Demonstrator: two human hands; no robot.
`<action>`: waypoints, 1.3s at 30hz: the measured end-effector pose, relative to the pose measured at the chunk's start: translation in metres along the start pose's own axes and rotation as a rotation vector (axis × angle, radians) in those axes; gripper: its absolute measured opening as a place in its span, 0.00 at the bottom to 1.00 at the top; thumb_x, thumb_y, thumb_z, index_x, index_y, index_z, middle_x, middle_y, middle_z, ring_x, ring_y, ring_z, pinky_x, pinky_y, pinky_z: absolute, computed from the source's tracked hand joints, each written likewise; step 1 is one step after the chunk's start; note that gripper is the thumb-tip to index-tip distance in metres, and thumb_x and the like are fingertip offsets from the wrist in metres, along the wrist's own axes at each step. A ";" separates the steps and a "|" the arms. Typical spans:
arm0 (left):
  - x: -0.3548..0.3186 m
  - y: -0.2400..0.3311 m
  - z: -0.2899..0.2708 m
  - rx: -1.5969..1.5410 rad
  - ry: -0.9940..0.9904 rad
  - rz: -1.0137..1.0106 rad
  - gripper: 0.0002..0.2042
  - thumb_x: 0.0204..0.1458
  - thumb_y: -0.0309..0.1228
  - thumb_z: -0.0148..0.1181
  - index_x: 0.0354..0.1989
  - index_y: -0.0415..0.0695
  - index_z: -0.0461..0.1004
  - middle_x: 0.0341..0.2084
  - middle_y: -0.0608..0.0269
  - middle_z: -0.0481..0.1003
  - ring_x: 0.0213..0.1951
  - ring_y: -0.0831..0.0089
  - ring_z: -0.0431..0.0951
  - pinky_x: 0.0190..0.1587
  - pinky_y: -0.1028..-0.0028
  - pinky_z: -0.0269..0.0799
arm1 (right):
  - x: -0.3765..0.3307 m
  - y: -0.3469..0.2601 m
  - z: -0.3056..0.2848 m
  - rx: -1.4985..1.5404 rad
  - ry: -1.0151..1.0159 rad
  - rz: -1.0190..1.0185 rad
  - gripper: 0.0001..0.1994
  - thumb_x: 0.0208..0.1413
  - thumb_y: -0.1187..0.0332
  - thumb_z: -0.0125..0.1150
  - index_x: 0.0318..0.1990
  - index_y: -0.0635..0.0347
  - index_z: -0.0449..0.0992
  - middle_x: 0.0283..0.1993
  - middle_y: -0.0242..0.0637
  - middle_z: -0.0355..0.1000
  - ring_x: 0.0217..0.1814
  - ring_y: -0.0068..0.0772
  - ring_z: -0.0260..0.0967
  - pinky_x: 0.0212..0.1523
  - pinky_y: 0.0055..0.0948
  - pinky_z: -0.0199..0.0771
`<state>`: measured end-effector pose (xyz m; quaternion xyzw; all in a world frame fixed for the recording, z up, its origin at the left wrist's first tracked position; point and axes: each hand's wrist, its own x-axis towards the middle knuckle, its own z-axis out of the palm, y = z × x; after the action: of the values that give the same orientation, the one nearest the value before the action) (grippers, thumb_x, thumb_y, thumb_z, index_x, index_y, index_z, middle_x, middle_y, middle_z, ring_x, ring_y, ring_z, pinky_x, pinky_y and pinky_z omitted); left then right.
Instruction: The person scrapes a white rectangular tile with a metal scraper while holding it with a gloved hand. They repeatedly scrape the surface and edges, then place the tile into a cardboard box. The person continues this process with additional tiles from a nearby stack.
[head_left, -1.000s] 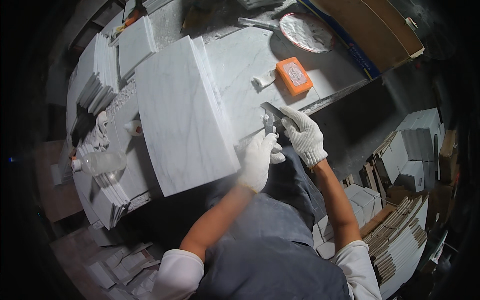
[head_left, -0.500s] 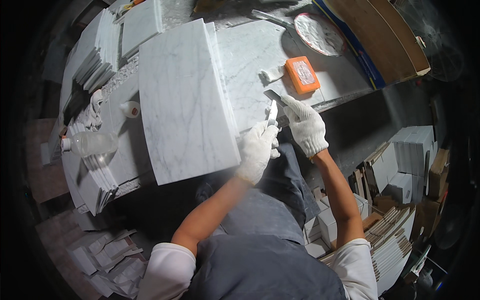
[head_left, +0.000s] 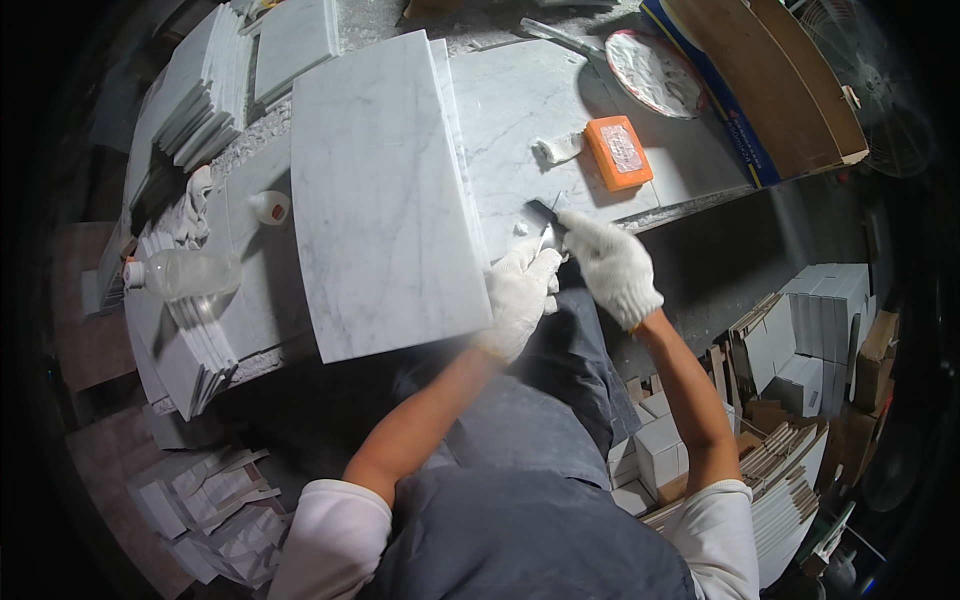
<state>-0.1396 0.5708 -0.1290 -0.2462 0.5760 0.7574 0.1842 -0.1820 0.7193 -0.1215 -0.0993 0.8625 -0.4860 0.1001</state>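
Note:
My left hand (head_left: 520, 300), in a white knit glove, is closed on a putty knife whose thin blade (head_left: 546, 238) points up and away, seen nearly edge-on. Closed around a second, dark-bladed scraper (head_left: 541, 210) is my gloved right hand (head_left: 612, 265), slightly blurred. The two blades are close together over the near edge of the marble worktop (head_left: 500, 130); whether they touch I cannot tell. A small white lump (head_left: 521, 229) shows beside them. Left of my hands lies a stack of white marble slabs (head_left: 385, 200).
An orange box (head_left: 619, 153) and a crumpled white cloth (head_left: 558, 149) lie beyond my hands. Farther back are a round dish of white paste (head_left: 655, 73) and a long cardboard box (head_left: 760, 85). A clear bottle (head_left: 190, 274) lies at left; white cartons (head_left: 825, 300) stand lower right.
My right hand has drawn its scraper down and nearer to me, close to the left blade. The left knife has turned to a thinner profile. The whole view has shifted slightly.

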 end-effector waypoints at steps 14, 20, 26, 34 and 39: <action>0.001 -0.002 -0.001 0.013 -0.012 -0.012 0.13 0.68 0.33 0.53 0.54 0.40 0.75 0.27 0.70 0.69 0.28 0.84 0.68 0.26 0.80 0.70 | 0.008 -0.011 -0.014 -0.240 -0.123 0.033 0.16 0.63 0.70 0.63 0.58 0.53 0.81 0.46 0.47 0.82 0.48 0.41 0.82 0.49 0.34 0.79; -0.002 0.001 0.000 -0.004 -0.007 -0.022 0.11 0.68 0.33 0.53 0.52 0.41 0.76 0.27 0.71 0.68 0.27 0.84 0.68 0.26 0.80 0.69 | 0.013 -0.009 -0.020 -0.384 -0.240 -0.029 0.15 0.65 0.69 0.60 0.57 0.52 0.81 0.45 0.45 0.82 0.47 0.42 0.82 0.48 0.33 0.79; -0.002 0.002 0.000 0.001 -0.027 -0.005 0.11 0.68 0.33 0.52 0.50 0.42 0.76 0.27 0.72 0.68 0.28 0.85 0.68 0.26 0.80 0.69 | 0.013 -0.022 -0.028 -0.265 -0.156 0.098 0.16 0.64 0.71 0.60 0.58 0.51 0.81 0.42 0.43 0.82 0.45 0.42 0.81 0.47 0.35 0.79; -0.003 0.003 0.000 -0.016 -0.010 -0.009 0.12 0.68 0.33 0.53 0.52 0.40 0.75 0.29 0.70 0.70 0.29 0.84 0.69 0.27 0.80 0.70 | 0.006 0.007 -0.012 -0.148 -0.052 -0.037 0.15 0.64 0.70 0.61 0.58 0.53 0.81 0.44 0.45 0.82 0.46 0.44 0.81 0.46 0.34 0.80; -0.003 0.004 0.002 0.017 0.006 -0.018 0.13 0.68 0.34 0.53 0.53 0.40 0.75 0.29 0.69 0.70 0.28 0.84 0.69 0.27 0.79 0.72 | -0.007 0.020 0.000 -0.253 0.074 -0.116 0.16 0.62 0.71 0.64 0.57 0.52 0.82 0.47 0.42 0.83 0.48 0.39 0.82 0.48 0.30 0.80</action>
<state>-0.1393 0.5712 -0.1234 -0.2520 0.5806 0.7501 0.1915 -0.1771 0.7315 -0.1376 -0.1431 0.9128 -0.3816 0.0267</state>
